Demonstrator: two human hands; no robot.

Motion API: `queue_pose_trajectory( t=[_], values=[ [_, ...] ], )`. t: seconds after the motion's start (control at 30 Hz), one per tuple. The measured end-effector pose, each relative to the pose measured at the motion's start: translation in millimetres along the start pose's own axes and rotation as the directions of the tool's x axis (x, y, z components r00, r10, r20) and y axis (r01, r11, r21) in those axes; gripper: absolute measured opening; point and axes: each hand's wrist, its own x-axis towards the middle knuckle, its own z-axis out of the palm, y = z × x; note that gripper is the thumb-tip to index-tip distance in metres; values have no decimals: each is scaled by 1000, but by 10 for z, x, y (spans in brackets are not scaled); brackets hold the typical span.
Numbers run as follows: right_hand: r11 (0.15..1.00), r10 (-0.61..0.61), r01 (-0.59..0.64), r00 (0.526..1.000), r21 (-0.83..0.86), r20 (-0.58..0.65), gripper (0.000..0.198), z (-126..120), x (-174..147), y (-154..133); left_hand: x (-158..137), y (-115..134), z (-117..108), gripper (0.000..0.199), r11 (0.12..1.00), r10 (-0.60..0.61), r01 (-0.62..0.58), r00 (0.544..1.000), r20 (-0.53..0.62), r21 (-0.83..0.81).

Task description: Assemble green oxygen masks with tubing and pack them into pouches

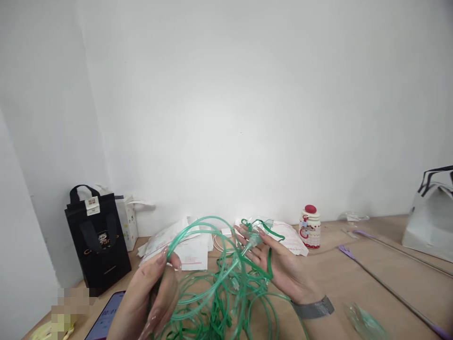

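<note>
My left hand [155, 283] is closed around loops of clear green tubing [184, 232], which arch up from the fingers and over to the right. Palm up, my right hand [278, 264] holds a clear green oxygen mask [255, 240] near its connector, the thumb resting over it. A green elastic strap [260, 271] hangs from the mask across the palm. Below both hands, a tangled heap of green tubing and straps [215, 311] lies on the table, with small clear connectors among it. The mask's far side is partly hidden by the fingers.
White printed packages [193, 255] lie along the wall. A black gift bag [99, 245] and a phone [106, 316] are at left. To the right stand a red-topped bottle [310, 226] and a white bag [430, 222], with thin purple-ended rods [385, 283] and a clear plastic packet [364, 323].
</note>
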Motion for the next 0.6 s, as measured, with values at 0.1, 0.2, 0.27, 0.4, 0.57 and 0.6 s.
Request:
queue_pose_trajectory(
  t=[0.1, 0.2, 0.27, 0.4, 0.57, 0.6],
  values=[
    [996, -81, 86, 985, 26, -153, 16, -18, 44, 9, -64, 21, -49, 19, 995, 93, -91, 995, 37, -48],
    [979, -172, 197, 934, 51, -314, 16, -52, 74, -32, -108, 72, -98, 19, 996, 76, -79, 995, 71, 44],
    [964, -228, 263, 894, 42, -386, 15, -74, 68, -86, -118, 116, -102, 20, 993, 30, -34, 999, 38, 117],
    [953, -302, 289, 904, -90, -303, 12, -45, -8, -159, -69, 152, -28, 21, 980, -46, 61, 995, -84, 189],
    [946, -236, 204, 967, -253, -100, 26, 102, -88, 21, 83, 3, 19, 30, 973, -147, 143, 989, 8, 181],
    [936, -235, 200, 968, -291, -90, 29, 124, -86, 87, 106, -47, 15, 35, 967, -190, 179, 981, 47, 184]
  ],
)
